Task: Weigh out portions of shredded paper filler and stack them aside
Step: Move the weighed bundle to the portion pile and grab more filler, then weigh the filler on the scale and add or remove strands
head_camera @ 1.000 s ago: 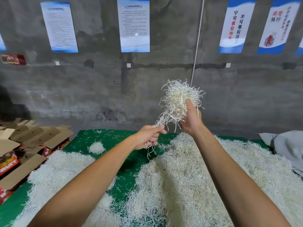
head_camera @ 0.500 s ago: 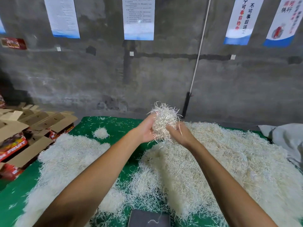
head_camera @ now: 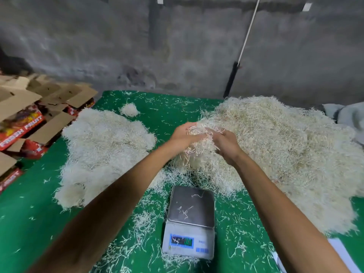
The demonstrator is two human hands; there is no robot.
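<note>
Both hands, left hand [head_camera: 182,135] and right hand [head_camera: 223,141], clasp a light, springy paper clump [head_camera: 197,146] beyond the scale [head_camera: 190,221]; cupping underneath should hold it best.

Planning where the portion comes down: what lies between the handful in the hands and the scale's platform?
In the head view, only the near fringe of the big shredded paper pile and scattered strands on the green cloth lie before the scale.

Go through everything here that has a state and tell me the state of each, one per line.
Grey digital scale: display lit, platform bare but for stray strands.
Handful of pale shredded paper: held between both hands.
Left hand: gripping the handful.
Right hand: gripping the handful.
Brown cardboard boxes: flaps open.
</note>
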